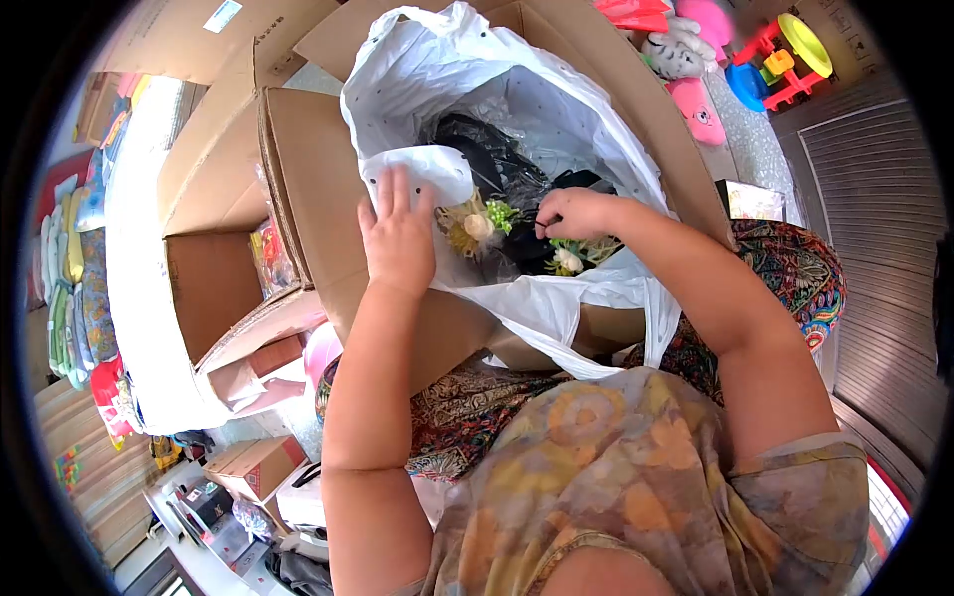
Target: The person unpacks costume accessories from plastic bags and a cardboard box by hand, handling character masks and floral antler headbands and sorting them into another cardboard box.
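A white plastic bag [586, 94] with small dark dots lines an open cardboard box [328, 189]. My left hand [399, 233] lies with fingers spread on a folded-over flap of the bag. Inside are black items in clear wrap [487, 149] and artificial flowers, one cream with green sprigs [479, 226] between my hands, another white [567, 260] just below my right hand. My right hand [574, 213] is closed, pinching something thin and dark above the flowers; what it belongs to is hard to make out.
Another open cardboard box [209, 268] stands at the left. Folded cloths [75, 248] are stacked at the far left. Plush toys [681, 55] and a colourful plastic toy [780, 62] lie at the upper right. A patterned cloth [477, 397] covers my lap.
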`<state>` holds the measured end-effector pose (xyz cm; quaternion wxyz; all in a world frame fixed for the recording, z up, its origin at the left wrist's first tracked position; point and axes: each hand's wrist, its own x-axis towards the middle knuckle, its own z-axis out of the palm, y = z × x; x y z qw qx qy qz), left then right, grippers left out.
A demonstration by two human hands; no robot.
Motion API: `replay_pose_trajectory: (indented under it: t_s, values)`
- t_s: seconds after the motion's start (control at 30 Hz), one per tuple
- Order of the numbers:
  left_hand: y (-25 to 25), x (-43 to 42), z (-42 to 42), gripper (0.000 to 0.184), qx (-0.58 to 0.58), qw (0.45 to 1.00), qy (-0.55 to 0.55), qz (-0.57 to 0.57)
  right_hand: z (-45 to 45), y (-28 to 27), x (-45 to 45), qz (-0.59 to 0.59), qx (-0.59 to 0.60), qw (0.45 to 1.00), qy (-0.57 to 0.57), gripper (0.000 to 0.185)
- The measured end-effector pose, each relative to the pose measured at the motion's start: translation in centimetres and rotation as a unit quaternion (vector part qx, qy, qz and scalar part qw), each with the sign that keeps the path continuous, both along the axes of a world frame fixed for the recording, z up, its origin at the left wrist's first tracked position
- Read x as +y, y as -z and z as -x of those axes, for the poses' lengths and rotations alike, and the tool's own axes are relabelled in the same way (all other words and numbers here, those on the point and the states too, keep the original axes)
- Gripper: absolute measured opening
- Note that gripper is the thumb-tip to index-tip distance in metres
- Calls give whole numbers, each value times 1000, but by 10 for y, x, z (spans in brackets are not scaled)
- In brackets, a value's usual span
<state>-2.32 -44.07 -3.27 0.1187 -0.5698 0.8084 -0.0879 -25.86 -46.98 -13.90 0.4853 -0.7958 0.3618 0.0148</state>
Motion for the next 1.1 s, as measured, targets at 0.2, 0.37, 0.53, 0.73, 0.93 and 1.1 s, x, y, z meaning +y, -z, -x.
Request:
replay_pose_trajectory:
  t_s: [0.2,0.37,0.53,0.73,0.93,1.1]
  values:
    - [1,-18,-10,47,69,995,-38,65,-2,-28,9,-14,30,999,37,32]
    - [-15,-26,-26,28,194,977,-66,62,-17,-35,-13,-34,101,985,132,32]
    - [-35,-22,-19,20,207,970,-128,-7,-28,-6,-33,-29,148,980,133,24]
    - [-43,-20,-20,20,214,966,-142,-30,-55,43,-77,-10,175,960,217,23]
    - [-46,-18,-21,25,215,966,-139,-31,-95,70,-86,-166,174,931,274,43]
    - [-47,-17,-22,27,229,965,-129,-22,-127,79,-113,-155,42,909,383,68]
